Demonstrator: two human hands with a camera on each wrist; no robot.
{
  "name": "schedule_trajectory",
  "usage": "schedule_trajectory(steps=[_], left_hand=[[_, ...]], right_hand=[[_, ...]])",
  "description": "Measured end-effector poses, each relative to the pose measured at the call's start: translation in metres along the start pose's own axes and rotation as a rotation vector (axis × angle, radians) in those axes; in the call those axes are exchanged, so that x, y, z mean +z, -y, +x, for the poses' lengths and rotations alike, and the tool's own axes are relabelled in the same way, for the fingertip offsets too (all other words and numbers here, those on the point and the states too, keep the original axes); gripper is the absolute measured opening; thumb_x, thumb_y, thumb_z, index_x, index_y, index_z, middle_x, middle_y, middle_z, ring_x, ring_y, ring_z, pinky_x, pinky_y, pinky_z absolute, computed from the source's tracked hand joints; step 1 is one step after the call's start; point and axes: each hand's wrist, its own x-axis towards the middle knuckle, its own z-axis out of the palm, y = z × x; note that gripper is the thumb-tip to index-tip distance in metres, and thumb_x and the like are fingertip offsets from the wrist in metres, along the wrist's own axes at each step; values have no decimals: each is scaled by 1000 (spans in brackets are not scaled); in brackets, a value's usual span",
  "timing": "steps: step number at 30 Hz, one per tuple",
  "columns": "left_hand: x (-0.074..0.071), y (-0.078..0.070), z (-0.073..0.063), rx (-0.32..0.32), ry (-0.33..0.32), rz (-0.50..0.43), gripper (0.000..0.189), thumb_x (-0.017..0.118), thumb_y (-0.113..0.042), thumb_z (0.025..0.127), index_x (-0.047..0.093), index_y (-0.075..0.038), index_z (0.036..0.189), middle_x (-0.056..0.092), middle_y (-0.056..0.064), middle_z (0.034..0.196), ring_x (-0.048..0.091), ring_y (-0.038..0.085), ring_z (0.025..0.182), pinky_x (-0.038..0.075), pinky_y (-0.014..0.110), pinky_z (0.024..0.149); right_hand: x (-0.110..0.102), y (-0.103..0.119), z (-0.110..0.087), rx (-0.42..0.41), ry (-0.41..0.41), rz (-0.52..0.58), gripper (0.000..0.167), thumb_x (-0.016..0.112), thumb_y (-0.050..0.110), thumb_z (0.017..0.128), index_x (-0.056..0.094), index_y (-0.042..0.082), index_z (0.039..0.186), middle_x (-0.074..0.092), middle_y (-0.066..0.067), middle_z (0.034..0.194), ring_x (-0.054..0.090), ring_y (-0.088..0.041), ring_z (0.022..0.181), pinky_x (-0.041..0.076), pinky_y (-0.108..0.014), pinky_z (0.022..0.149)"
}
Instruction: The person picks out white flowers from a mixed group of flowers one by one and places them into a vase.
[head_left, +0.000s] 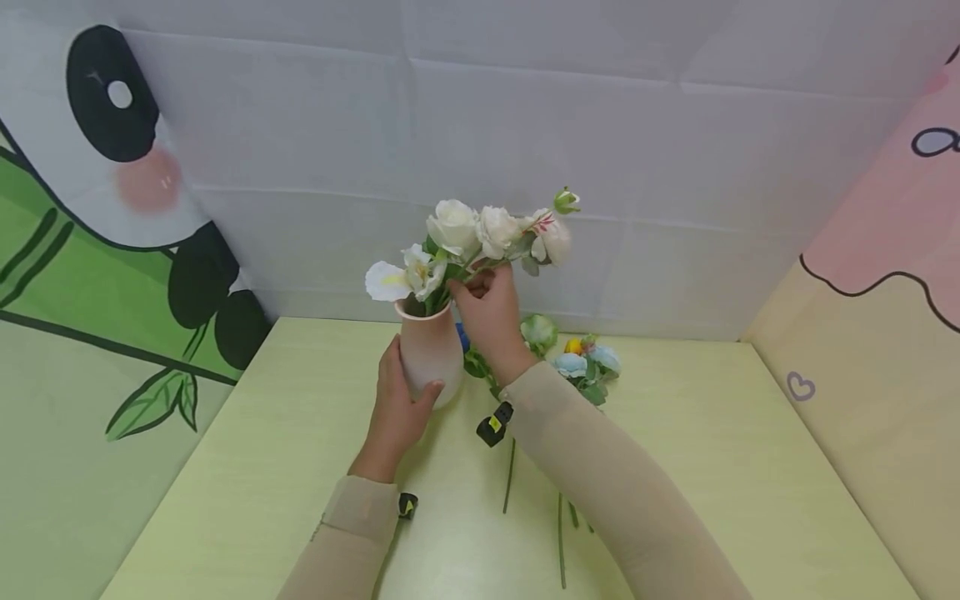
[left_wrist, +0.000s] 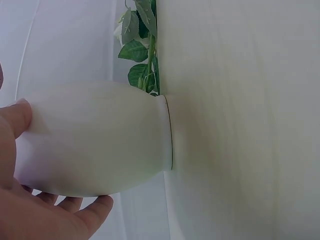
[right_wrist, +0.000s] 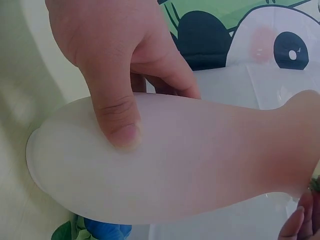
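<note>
My left hand (head_left: 400, 400) grips the lower body of a pale pinkish-white vase (head_left: 431, 358), fingers on one side and thumb on the front. In the right wrist view the vase (right_wrist: 165, 165) shows a flared mouth. At that mouth my right hand (head_left: 491, 312) pinches the stem of an artificial flower, its fingertips partly hiding it. White roses (head_left: 453, 227), a white orchid-like bloom (head_left: 423, 271) and a pale pink bloom (head_left: 552, 240) lean above the rim. Green leaves (left_wrist: 137, 62) appear beyond the vase in the left wrist view.
On the pale yellow table (head_left: 300, 400), to the vase's right, lie light blue flowers (head_left: 572, 365), a green round bloom (head_left: 538, 331) and a blue flower (right_wrist: 107, 229). Loose stems (head_left: 561, 542) point toward the front edge. A white cloth wall (head_left: 525, 142) stands behind.
</note>
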Motion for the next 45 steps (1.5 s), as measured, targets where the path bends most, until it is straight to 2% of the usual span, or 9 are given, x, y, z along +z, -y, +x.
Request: schedule_trajectory(steps=[6, 11, 16, 19, 25, 29, 34, 38, 45], left_hand=[[0, 0, 0, -27, 13, 7, 95, 72, -27, 99, 5, -10, 165, 21, 19, 164, 30, 37, 146, 27, 58, 117], [-1, 0, 1, -29, 12, 11, 96, 72, -27, 99, 5, -11, 165, 20, 19, 164, 30, 37, 146, 27, 58, 117], [-3, -1, 1, -28, 12, 11, 95, 71, -28, 99, 5, -10, 165, 20, 19, 164, 30, 37, 146, 27, 58, 117], [-3, -1, 2, -27, 13, 11, 95, 71, -28, 99, 5, -11, 165, 20, 18, 164, 30, 37, 146, 27, 58, 117], [-3, 1, 2, -23, 7, 6, 96, 72, -27, 99, 5, -11, 165, 20, 18, 164, 30, 38, 146, 28, 60, 116], [-2, 1, 1, -22, 13, 2, 96, 72, -27, 99, 5, -11, 165, 20, 18, 164, 30, 38, 146, 29, 60, 116], [-2, 1, 2, -14, 1, 2, 96, 72, -27, 98, 5, -12, 166, 21, 18, 164, 30, 37, 146, 29, 59, 116], [0, 2, 2, -9, -2, -1, 96, 73, -26, 98, 6, -11, 165, 21, 19, 164, 31, 39, 145, 29, 60, 115], [1, 1, -1, -21, -2, -11, 95, 73, -27, 97, 8, -11, 165, 23, 19, 163, 33, 39, 143, 30, 61, 114]], right_hand=[[-3, 7, 3, 12, -14, 27, 25, 49, 25, 110, 50, 3, 121, 60, -11, 92, 61, -30, 80, 50, -35, 70], [-5, 12, 9, -6, -19, 58, 34, 35, 22, 114, 58, -3, 114, 60, -21, 87, 57, -20, 69, 48, -32, 66], [-7, 16, 12, -23, -6, 18, 34, 35, 19, 113, 62, -1, 110, 60, -29, 92, 57, -16, 69, 48, -30, 67], [-8, 19, 13, -10, 6, -30, 35, 38, 23, 113, 64, 0, 111, 63, -25, 94, 58, -20, 72, 48, -33, 68], [-6, 14, 9, 104, 87, -164, 37, 42, 32, 112, 68, 6, 113, 68, -18, 105, 64, -27, 87, 50, -39, 73], [-4, 7, 6, 139, 116, -176, 36, 46, 32, 111, 68, 4, 116, 67, -18, 108, 65, -32, 93, 52, -40, 77], [-1, 2, 7, 106, 74, -5, 27, 54, 25, 109, 65, 2, 116, 65, -17, 97, 62, -29, 83, 51, -36, 71], [0, 3, 6, 156, 31, 195, 22, 56, 19, 107, 64, -1, 111, 62, -10, 87, 60, -21, 76, 52, -31, 70], [-2, 1, 3, 240, -2, 376, 26, 51, 12, 109, 66, -7, 119, 63, -12, 96, 61, -15, 81, 53, -28, 75]])
